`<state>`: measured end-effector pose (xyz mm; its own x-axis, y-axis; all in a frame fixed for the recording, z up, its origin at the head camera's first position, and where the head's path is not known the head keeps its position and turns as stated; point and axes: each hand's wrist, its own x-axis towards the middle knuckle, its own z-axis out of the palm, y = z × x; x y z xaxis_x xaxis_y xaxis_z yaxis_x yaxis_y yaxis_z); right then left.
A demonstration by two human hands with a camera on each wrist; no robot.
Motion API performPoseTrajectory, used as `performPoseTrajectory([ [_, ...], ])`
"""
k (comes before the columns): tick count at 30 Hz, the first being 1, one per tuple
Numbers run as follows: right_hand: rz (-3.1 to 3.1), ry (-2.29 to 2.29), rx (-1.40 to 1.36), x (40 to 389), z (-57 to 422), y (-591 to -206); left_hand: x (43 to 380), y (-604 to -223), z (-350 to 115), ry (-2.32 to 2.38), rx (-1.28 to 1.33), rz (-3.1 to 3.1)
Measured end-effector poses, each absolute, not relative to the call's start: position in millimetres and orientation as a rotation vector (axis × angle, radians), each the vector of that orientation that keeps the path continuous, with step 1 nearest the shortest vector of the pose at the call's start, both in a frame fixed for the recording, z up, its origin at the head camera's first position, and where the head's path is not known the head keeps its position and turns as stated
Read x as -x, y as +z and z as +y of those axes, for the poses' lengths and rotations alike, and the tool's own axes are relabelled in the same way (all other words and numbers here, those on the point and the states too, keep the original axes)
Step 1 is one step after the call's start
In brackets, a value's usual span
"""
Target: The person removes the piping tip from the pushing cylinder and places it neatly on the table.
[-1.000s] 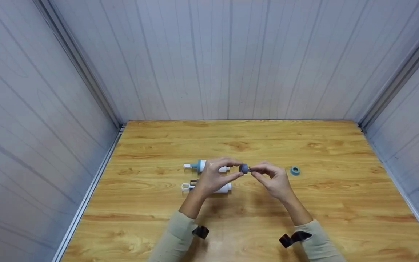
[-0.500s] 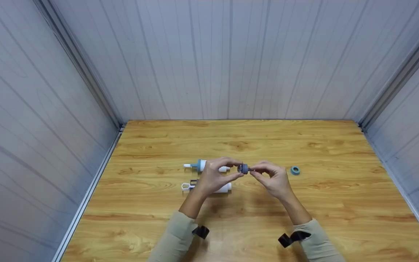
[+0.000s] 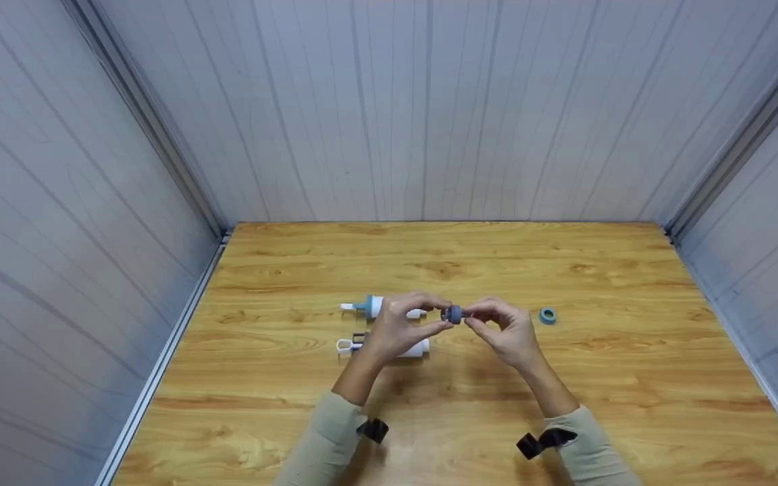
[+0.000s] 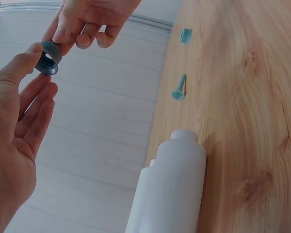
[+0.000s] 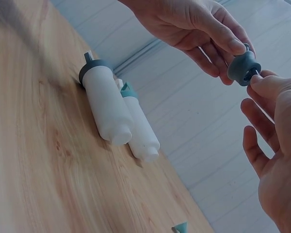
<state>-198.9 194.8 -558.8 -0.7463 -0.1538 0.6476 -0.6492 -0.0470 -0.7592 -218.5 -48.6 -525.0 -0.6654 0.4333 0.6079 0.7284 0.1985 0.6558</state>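
Note:
My left hand (image 3: 399, 327) pinches a dark blue-grey ring-shaped cap (image 3: 456, 314) between thumb and fingers, above the table. From the other side, my right hand (image 3: 507, 332) pinches a thin dark stem (image 5: 254, 72) at the cap's opening. In the left wrist view the hollow cap (image 4: 49, 58) faces the camera. Beneath the left hand lie two white bottles, one with a teal collar (image 5: 129, 92), the other with a dark grey collar (image 5: 92, 69). A teal ring (image 3: 548, 316) lies right of the right hand.
A small teal funnel-like piece with a stem (image 4: 179, 93) lies between the ring and the bottles; the right hand hides it in the head view. Ribbed pale walls (image 3: 389, 135) enclose the wooden table (image 3: 443, 412) at the back and sides.
The cap has turned slightly between the fingers, and more of a piece at its left-hand side shows. Both hands stay in nearly the same place, and the bottles and ring have not moved.

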Motion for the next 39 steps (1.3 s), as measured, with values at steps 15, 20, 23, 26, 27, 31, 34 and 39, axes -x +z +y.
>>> performPoseTrajectory([
  [15,-1.896,1.875,-0.922,199.1,197.4,-560.3,220.7,-520.4,-45.0,-1.446,1.119,-2.213],
  [20,-1.881,1.874,-0.921,199.7,196.5,-561.7,222.2,-521.5,-42.1,-1.433,1.161,-2.163],
  [23,-1.874,1.865,-0.931,199.5,196.7,-562.1,222.4,-522.4,-41.1,-1.424,1.178,-2.15],
  [26,-1.871,1.861,-0.934,199.4,196.5,-562.1,222.3,-522.9,-40.7,-1.417,1.18,-2.149],
  [27,-1.87,1.863,-0.933,199.4,196.4,-562.0,222.2,-523.0,-40.8,-1.418,1.18,-2.153],
  [31,-1.87,1.877,-0.926,199.3,195.8,-561.3,221.3,-523.5,-41.9,-1.424,1.166,-2.178],
  [34,-1.881,1.887,-0.91,198.8,195.7,-560.6,220.5,-524.5,-43.0,-1.436,1.145,-2.198],
  [39,-1.897,1.873,-0.895,198.4,197.0,-559.4,219.3,-526.0,-44.6,-1.446,1.117,-2.213],
])
